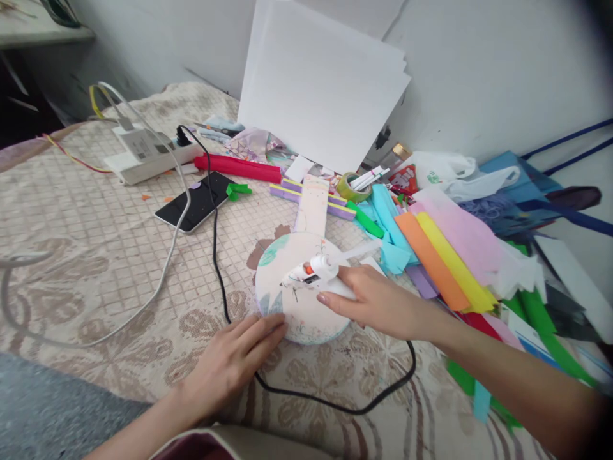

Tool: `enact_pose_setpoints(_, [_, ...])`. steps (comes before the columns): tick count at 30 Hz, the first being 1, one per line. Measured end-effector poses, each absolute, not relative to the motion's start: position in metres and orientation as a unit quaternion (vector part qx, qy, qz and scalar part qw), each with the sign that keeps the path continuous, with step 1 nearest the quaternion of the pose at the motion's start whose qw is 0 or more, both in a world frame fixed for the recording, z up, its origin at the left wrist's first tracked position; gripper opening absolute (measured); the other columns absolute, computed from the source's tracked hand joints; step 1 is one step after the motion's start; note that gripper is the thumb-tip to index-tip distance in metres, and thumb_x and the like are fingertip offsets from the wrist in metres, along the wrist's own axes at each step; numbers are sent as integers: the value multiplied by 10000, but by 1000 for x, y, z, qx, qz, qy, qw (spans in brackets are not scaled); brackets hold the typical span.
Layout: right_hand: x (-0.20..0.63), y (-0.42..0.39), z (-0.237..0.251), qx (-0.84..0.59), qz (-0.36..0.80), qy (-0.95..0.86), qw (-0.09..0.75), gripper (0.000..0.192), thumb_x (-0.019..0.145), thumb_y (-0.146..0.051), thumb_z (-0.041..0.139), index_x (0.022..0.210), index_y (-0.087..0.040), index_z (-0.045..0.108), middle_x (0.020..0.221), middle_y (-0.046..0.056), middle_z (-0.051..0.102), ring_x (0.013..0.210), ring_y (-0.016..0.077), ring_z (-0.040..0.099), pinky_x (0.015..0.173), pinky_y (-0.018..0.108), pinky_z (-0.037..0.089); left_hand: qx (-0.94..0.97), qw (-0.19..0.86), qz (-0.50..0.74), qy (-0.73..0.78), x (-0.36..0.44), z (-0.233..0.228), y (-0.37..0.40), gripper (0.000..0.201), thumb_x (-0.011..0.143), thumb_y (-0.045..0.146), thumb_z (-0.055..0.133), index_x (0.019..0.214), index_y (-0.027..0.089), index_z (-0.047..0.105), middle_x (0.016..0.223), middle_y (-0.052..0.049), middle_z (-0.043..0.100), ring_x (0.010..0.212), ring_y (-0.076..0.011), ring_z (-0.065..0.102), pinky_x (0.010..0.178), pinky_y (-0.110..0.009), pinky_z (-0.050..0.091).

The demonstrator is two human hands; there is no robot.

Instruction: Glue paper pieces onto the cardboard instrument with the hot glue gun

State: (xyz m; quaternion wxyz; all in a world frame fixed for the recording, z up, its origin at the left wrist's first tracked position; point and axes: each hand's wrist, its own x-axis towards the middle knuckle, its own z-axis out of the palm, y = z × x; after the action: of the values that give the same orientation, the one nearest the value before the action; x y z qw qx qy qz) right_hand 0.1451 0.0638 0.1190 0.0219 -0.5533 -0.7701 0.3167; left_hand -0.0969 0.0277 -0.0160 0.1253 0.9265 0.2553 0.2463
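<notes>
**A:** Where's your open room?

**B:** From seven to ten o'clock of the round paper disc (301, 291) the bedspread (96, 255) lies mostly bare, crossed only by the white cable (163, 268) and the black cord (218, 255). That cord loops under your wrists and back up at five o'clock. At nine to ten o'clock sit the phone (196, 201) and the power strip (143, 153), well apart from the disc. From one to four o'clock you're hemmed in: the colored paper strips (445, 255) crowd just beside the disc's edge. At twelve, a pale cardboard strip (312, 207) touches the disc, and white sheets (320, 83) lean on the wall behind.

**A:** And your hands?

**B:** Your left hand (234, 358) lies flat and open, fingertips pressing the disc's rim at seven o'clock, holding nothing. Your right hand (373, 300) is closed around the glue gun (316, 271), which lies low over the disc, nozzle toward nine o'clock.

**A:** How does the disc look?

**B:** Pale pink, flat on the bedspread, with teal leaf shapes at ten and eight o'clock and a light blue rim along the bottom.
</notes>
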Motion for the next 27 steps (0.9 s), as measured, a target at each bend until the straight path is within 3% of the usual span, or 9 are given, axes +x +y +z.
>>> enact_pose_setpoints(27, [142,66,118,-545,323,-774,6,227,905,-345,474,982,-185,616,957,64,711,875,223,645,720,293,422,926,130,250,252,-97,-17,28,360,968,135,312,1265,163,515,1234,-103,598,1027,-192,596,776,-303,550])
